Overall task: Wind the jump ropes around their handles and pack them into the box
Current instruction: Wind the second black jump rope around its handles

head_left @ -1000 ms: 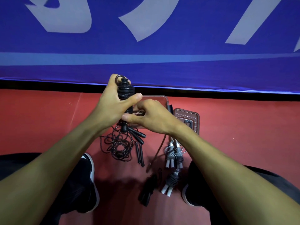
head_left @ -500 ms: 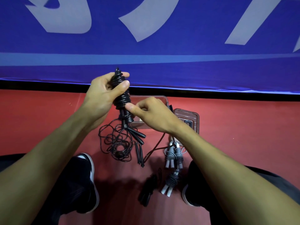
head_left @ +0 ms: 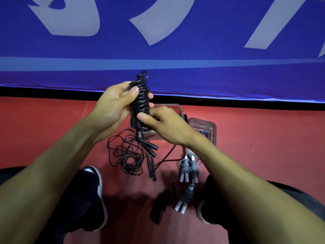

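Note:
A black jump rope [head_left: 141,99], coiled thickly round its handles, stands upright in front of me. My left hand [head_left: 114,106] grips its upper part, thumb across the coils. My right hand [head_left: 163,124] pinches the lower coils, and the rope's loose tail runs under it to the floor. Behind my right hand sits the clear brown box [head_left: 177,110], mostly hidden, with its lid [head_left: 202,127] lying beside it on the right. Loose black ropes with slim handles [head_left: 130,155] lie tangled on the red floor. Wound grey ropes [head_left: 189,169] and a wound black one [head_left: 161,206] lie nearer me.
A blue banner wall [head_left: 158,41] with pale lettering closes off the far side. The red floor [head_left: 263,147] spreads left and right of the pile. My shoes [head_left: 95,196] and dark trouser legs frame the ropes on both sides.
My left hand has turned the wound bundle and shifted it right, its palm now facing up. My right hand has come up against the lower coils with the tail.

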The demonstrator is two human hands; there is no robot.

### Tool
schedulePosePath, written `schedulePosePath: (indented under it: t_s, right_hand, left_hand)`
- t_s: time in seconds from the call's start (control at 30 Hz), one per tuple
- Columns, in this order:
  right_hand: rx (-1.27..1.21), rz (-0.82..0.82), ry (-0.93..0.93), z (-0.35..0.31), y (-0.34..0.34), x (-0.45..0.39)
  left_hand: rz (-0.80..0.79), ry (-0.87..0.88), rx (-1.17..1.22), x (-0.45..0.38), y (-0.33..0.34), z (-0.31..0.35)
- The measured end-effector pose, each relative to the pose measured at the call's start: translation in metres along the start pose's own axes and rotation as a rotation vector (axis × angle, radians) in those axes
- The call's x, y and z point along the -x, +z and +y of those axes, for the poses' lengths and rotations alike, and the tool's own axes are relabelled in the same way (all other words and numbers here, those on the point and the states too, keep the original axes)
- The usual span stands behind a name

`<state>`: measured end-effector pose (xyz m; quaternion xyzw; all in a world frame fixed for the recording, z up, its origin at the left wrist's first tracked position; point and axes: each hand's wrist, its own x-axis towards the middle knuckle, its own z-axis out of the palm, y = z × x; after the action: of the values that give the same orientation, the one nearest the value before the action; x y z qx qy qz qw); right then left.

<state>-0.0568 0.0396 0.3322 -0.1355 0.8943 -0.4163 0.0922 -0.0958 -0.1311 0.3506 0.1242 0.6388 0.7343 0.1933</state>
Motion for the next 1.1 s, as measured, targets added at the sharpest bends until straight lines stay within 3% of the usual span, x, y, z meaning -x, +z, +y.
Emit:
schedulePosePath:
  t_s: [0.3,0.43,0.57,0.8,1.1]
  right_hand:
    - [0.001,-0.073,0.061,-0.005,0.002,0.006]
    - [0.074,-0.087,0.015,-0.005,0.007,0.006]
    - [-0.012,-0.031,0.044,-0.005,-0.003,0.004]
    - [-0.072,-0.045,0.052,-0.008,0.001,0.003]
    - [-0.031,-0.020,0.019,-0.005,-0.002,0.003]
  left_hand:
    - [0.262,0.071,-0.203,0.000,0.010,-0.004]
    - [0.166,0.028,-0.340,0.002,0.019,-0.008]
    - [-0.014,-0.080,-0.045,0.005,0.010,-0.004]
    - [-0.005,-0.037,-0.029,0.001,0.003,-0.003]
    - [0.175,-0.009,-0.103,-0.001,0.005,-0.002]
